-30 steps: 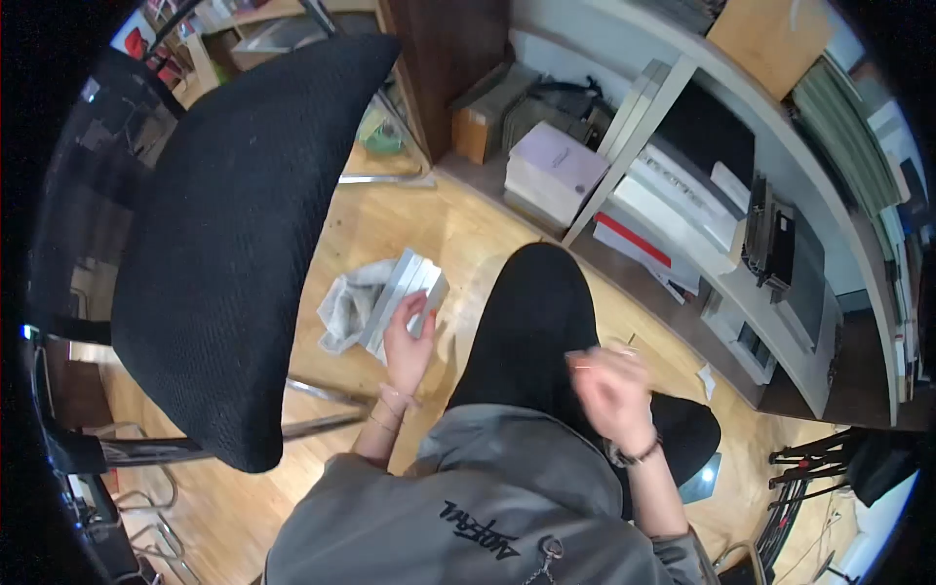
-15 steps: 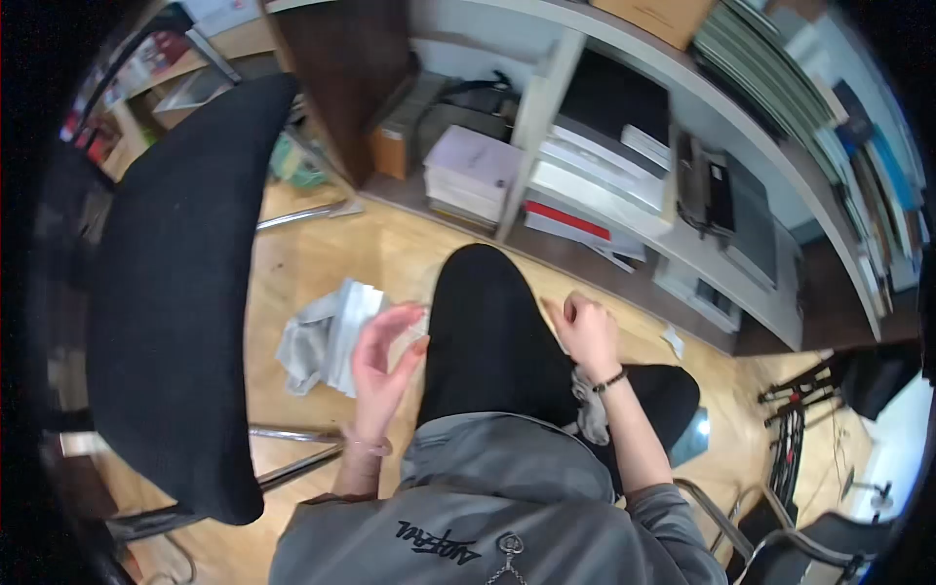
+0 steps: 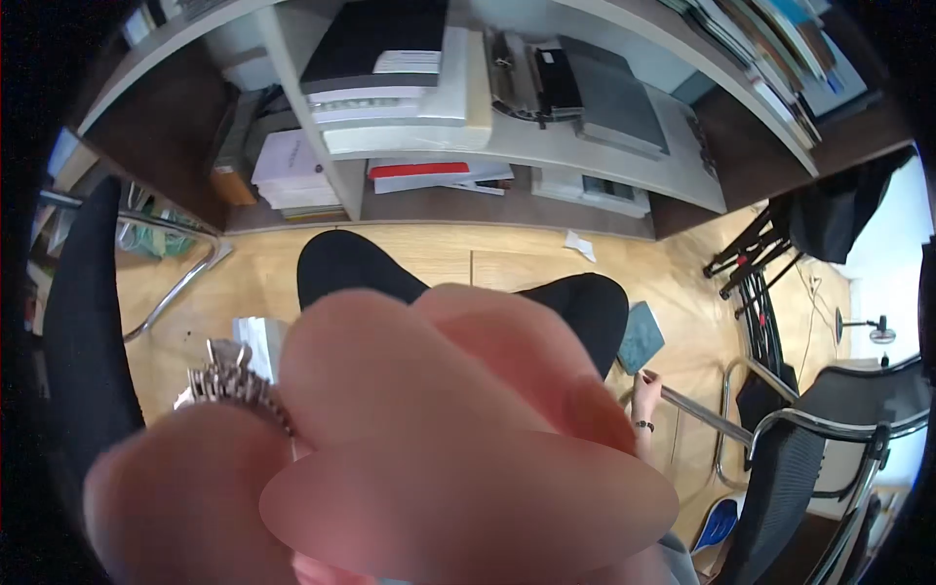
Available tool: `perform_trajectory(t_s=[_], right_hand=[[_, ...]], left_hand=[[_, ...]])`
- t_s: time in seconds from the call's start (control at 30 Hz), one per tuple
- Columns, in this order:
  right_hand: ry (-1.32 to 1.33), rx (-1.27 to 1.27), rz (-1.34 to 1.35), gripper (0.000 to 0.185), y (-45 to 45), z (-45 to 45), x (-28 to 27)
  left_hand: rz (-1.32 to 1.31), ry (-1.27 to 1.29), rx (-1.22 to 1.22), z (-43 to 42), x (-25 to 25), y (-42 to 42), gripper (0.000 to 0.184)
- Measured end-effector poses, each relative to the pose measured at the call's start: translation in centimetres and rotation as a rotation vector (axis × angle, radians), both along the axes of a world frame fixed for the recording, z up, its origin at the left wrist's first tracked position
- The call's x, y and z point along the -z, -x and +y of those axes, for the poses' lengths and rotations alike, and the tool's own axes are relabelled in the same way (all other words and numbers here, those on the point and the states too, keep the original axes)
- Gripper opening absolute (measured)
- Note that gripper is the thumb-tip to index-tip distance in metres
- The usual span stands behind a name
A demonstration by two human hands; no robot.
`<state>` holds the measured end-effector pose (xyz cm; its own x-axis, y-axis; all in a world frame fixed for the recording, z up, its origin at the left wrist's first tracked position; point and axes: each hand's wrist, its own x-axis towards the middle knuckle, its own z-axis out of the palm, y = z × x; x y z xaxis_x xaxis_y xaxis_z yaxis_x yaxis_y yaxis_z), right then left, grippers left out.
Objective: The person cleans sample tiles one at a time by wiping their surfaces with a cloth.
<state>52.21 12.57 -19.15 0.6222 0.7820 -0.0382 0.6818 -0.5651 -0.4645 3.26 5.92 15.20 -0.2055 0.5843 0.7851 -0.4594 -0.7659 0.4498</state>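
Observation:
Very near the lens, my left hand [image 3: 458, 429] fills the lower middle of the head view, blurred, with its fingers bent. A silver lattice-like ring [image 3: 229, 382] shows at the left on one finger. Whether this hand holds anything is hidden. Far lower, by my right knee, my right hand [image 3: 645, 388] wears a dark beaded bracelet [image 3: 644, 425]. Its fingers are closed at the lower corner of a flat blue-grey piece [image 3: 641, 338], which looks thin and square. A silvery packet [image 3: 256, 343] on the floor is partly covered by my left hand.
A low shelf unit [image 3: 507, 222] with boxes, folders and papers stands ahead. The black chair [image 3: 83, 302] is at the left, another chair [image 3: 780, 487] at the right. A white scrap [image 3: 580, 246] lies on the wooden floor. Folded black stands [image 3: 760, 292] lie at the right.
My left hand has come up close to the lens. My right hand has gone down and right to the blue-grey piece. The view has turned to the right.

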Motion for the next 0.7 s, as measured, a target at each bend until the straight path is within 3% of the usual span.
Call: perform_trajectory(t_s=[0.1,0.17,0.2,0.3,0.33,0.43,0.63,0.7], right_hand=[[-0.035,-0.055,0.028,0.037,-0.9,1.3,2.0],[0.033,-0.092,0.016,0.058,-1.2,4.3,2.5],[0.026,-0.090,0.029,0.058,-1.3,5.6,2.8],[0.226,0.113,0.189,0.103,-0.4,9.2,3.6],[0.223,0.105,0.200,0.103,0.4,10.2,3.9],[0.431,0.523,0.096,0.141,2.0,11.3,4.2],[0.421,0.533,0.158,0.149,2.6,12.4,3.6],[0.417,0.514,0.168,0.148,2.9,12.0,3.1]], left_hand=[[0.000,0.002,0.024,0.9,-0.7,-1.5,0.059],[0.008,-0.009,0.027,1.7,-1.2,-2.3,0.059],[0.012,-0.015,0.027,1.9,-1.4,-2.6,0.059],[0.029,-0.025,0.020,2.6,-2.1,-3.1,0.059],[0.031,-0.030,0.012,2.8,-2.2,-3.1,0.059],[0.012,-0.028,-0.011,3.1,-2.6,-3.9,0.059],[-0.057,-0.074,-0.048,3.8,-2.8,-4.6,0.059],[0.051,-0.048,-0.009,4.0,-1.4,-2.3,0.063]])
